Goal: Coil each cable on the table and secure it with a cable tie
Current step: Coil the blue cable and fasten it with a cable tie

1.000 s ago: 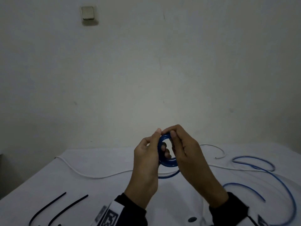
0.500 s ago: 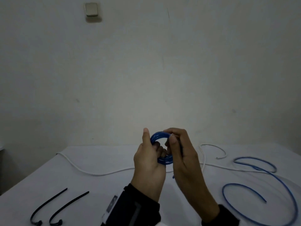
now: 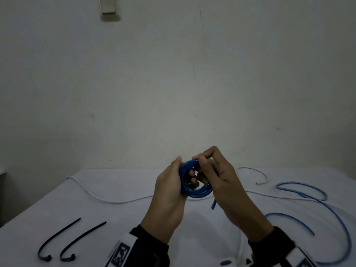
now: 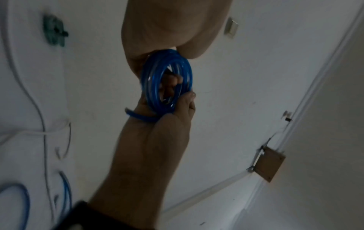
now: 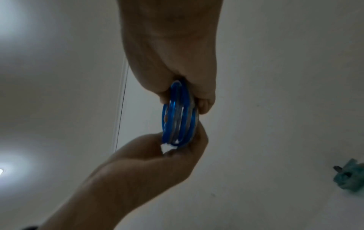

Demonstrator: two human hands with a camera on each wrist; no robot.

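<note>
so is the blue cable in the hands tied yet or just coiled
Just coiled, not tied. The blue cable is a bare ring held by the left hand and right hand; both cable ties lie on the table.

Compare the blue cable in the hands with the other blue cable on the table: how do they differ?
The held blue cable is wound into a tight coil; the loose blue cable sprawls in wide open curves. The left hand and right hand grip the coil above the table; the loose one lies untouched on it. Neither is tied.
</note>
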